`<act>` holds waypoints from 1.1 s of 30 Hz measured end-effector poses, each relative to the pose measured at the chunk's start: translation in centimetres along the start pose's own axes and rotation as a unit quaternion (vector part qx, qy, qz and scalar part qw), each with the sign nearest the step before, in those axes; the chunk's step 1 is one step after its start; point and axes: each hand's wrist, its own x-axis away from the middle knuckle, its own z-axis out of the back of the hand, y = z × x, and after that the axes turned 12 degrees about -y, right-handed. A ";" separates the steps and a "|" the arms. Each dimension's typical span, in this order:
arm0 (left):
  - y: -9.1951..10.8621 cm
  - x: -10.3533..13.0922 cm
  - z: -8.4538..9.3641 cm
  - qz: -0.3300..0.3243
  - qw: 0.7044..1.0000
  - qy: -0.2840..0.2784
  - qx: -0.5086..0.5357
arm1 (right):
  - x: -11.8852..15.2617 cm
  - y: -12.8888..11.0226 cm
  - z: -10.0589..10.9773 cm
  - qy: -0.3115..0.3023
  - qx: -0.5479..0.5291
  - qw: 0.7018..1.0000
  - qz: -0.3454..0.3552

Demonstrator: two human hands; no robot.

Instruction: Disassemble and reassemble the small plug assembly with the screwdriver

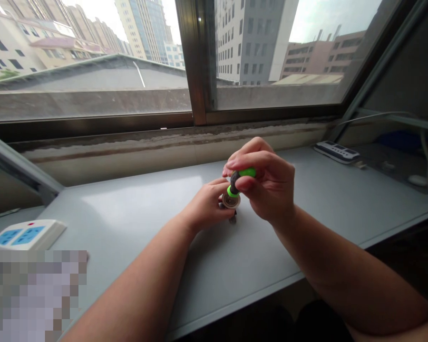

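A screwdriver (pixel 234 183) with a green and black handle is gripped by my right hand (pixel 267 180), its thumb and fingers closed round the handle. The tool slants down toward a small round object (pixel 231 200) with a pale rim, and its tip is hidden. My left hand (pixel 210 202) holds that round object from the left, fingers wrapped round it, just above the grey table (pixel 142 209). A small dark part shows under the round object; what it is cannot be made out.
A white power strip with blue sockets (pixel 30 234) lies at the left edge. Another power strip (pixel 337 152) sits at the back right, near a white cable (pixel 378 115). Behind the table is a window with a dark frame (pixel 196 61). The lower left corner is pixelated.
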 end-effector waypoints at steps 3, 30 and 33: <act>-0.4 0.0 -0.1 -0.003 1.000 -0.017 -0.015 | 0.0 -0.1 -0.2 -0.021 -0.052 0.997 -0.047; -0.5 -0.1 -0.2 -0.036 0.999 -0.003 -0.035 | -0.7 0.6 -0.5 0.029 -0.207 0.977 -0.028; -0.3 -0.2 -0.1 -0.034 0.999 -0.002 -0.032 | -0.6 0.6 -0.6 0.040 -0.183 0.982 -0.018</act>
